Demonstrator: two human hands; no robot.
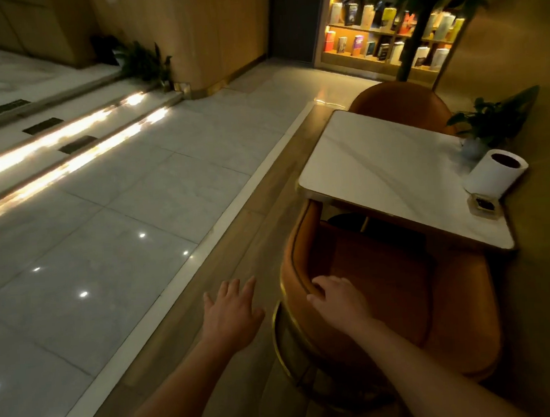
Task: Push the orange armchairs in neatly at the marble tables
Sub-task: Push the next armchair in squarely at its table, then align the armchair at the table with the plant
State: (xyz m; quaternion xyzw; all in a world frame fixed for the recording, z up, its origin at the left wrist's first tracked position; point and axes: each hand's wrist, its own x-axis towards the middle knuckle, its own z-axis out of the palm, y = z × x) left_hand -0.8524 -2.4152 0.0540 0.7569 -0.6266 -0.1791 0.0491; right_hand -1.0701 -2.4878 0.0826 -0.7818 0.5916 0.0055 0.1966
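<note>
Curled over the back rim of the near orange armchair [463,309], the right hand [338,298] is seen gripping it. Just left of it, the left hand [232,312] is held spread above the floor [233,240], touching nothing. Beyond the right hand, the chair's seat is tucked partly under the marble table [388,168].
</note>
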